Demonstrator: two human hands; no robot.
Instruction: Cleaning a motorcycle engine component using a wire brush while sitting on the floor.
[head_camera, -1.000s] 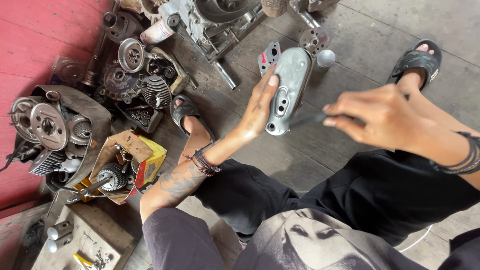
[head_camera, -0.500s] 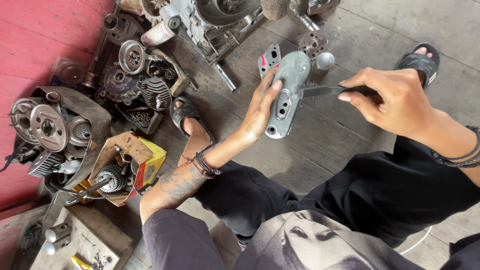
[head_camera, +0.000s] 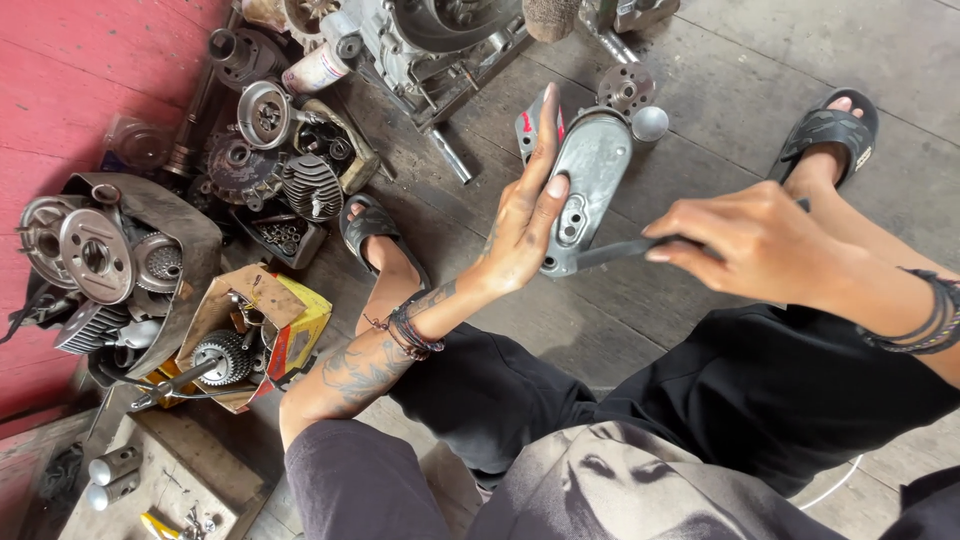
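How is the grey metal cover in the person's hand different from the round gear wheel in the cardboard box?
The metal cover is long, oval and smooth; the gear wheel is round with teeth round its edge. The cover is held up off the floor by the left hand, while the right hand works a thin dark tool against it; the gear lies untouched in the cardboard box. Both are grey metal.

Grey metal engine cover (head_camera: 590, 185), held upright, thin dark tool (head_camera: 622, 251) touching

I see one torn cardboard box (head_camera: 262, 335), brown with yellow and red sides, on the floor at left, gear parts inside; a white labelled can (head_camera: 318, 68) lies above.
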